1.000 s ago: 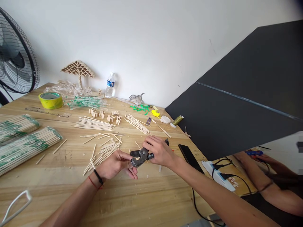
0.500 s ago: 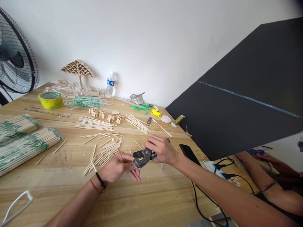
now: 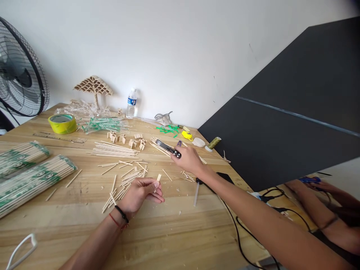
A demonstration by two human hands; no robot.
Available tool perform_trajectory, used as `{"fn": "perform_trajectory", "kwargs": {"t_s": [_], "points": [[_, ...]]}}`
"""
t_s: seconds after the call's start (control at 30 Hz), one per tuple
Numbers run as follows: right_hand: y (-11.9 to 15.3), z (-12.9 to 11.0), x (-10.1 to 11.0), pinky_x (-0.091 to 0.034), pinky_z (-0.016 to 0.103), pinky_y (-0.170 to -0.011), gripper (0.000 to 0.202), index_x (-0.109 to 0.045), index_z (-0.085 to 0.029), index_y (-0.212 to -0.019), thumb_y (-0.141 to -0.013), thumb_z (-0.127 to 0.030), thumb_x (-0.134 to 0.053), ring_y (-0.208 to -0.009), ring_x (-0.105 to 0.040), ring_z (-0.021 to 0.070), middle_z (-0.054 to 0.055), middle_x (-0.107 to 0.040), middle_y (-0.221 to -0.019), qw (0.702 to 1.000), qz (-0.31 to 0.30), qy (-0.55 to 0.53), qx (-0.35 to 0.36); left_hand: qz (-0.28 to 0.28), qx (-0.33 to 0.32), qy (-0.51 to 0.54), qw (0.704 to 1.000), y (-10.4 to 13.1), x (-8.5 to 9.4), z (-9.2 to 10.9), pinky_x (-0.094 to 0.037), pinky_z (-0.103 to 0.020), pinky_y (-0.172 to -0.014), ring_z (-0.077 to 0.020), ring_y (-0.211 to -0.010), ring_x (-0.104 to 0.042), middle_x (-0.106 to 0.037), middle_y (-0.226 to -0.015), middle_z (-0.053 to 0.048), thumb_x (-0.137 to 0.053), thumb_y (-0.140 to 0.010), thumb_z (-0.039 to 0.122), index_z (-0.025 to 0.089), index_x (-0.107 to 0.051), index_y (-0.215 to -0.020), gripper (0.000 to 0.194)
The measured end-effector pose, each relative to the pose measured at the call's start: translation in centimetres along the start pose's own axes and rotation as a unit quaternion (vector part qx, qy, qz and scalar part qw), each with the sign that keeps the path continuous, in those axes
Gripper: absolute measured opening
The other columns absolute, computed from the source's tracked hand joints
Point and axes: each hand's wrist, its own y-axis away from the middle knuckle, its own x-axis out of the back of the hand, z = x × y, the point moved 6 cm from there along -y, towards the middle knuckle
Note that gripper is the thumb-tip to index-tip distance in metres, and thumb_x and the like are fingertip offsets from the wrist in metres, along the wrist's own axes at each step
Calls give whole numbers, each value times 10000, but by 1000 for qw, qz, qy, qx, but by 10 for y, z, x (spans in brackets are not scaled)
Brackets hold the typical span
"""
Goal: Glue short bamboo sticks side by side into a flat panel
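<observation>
Hands (image 3: 144,190) with near-upright sticks (image 3: 159,177), left-pointing cutter (image 3: 166,147)

My left grip (image 3: 143,192) pinches, thumb (image 3: 155,185) to fingers (image 3: 158,196), while my right grip (image 3: 188,159) curls farther off, forearm (image 3: 239,208) stretched in from the right.

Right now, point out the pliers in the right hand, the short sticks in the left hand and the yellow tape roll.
Pliers (image 3: 165,146): head view, on the grey metal part.
Short sticks (image 3: 159,177): head view, on the exposed upper ends.
Yellow tape roll (image 3: 64,127): head view, on the outer side.
</observation>
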Motion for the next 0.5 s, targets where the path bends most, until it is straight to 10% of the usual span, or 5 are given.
{"fn": "perform_trajectory", "kwargs": {"t_s": [0.17, 0.5], "points": [[-41, 30, -17, -613, 469, -928, 337, -646, -184, -1316, -1028, -357, -674, -1100, -703, 252, 102, -673, -1325, 993, -83, 27, -76, 35, 11, 6, 999, -3, 10, -4, -620, -279, -671, -193, -683, -757, -755, -746, -58, -910, -658, 638, 123, -760, -768, 548], [-87, 67, -72, -610, 471, -937, 339, -643, -191, -1328, -1030, -350, -670, -1118, -697, 258, 108, -664, -1348, 970, -130, 53, -199, 52, 21, 20, 998, -6, 7, -11, -633, -310, -727, -217, -717, -770, -774, -756, -73, -922, -610, 665, 122, -775, -746, 579]]}}
